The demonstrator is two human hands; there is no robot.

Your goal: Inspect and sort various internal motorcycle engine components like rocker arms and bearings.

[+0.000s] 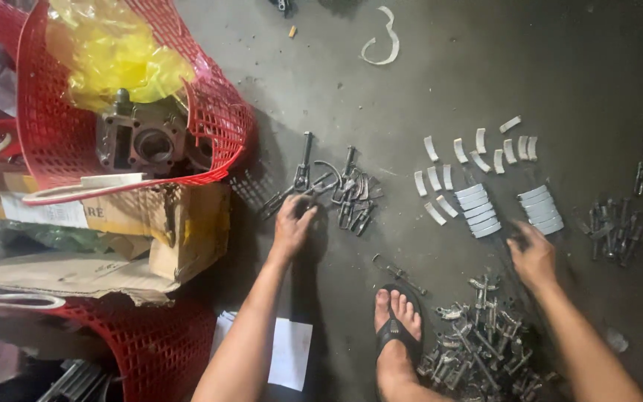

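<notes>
The left hand (292, 223) rests knuckles up on the grey concrete floor (560, 67), fingers curled over the near edge of a small pile of dark metal forked levers (336, 192); whether it grips one I cannot tell. The right hand (533, 253) hovers palm down with fingers loosely bent, grasping nothing visible, just near of two tidy rows of stacked pale grey curved metal shells (509, 209). More of these shells lie loose (478, 152) farther off, spread in a scatter. To the right sits a cluster of small dark bolts (618, 231). Near the person, a bare foot in a black flip-flop sandal (396, 327) is planted beside a large heap of grey metal rocker parts (481, 342). On the left, a torn red plastic mesh basket (53, 134) holds a grey cast engine block (141, 140) and crumpled yellow plastic bag (113, 52), above a brown cardboard box (180, 223).
</notes>
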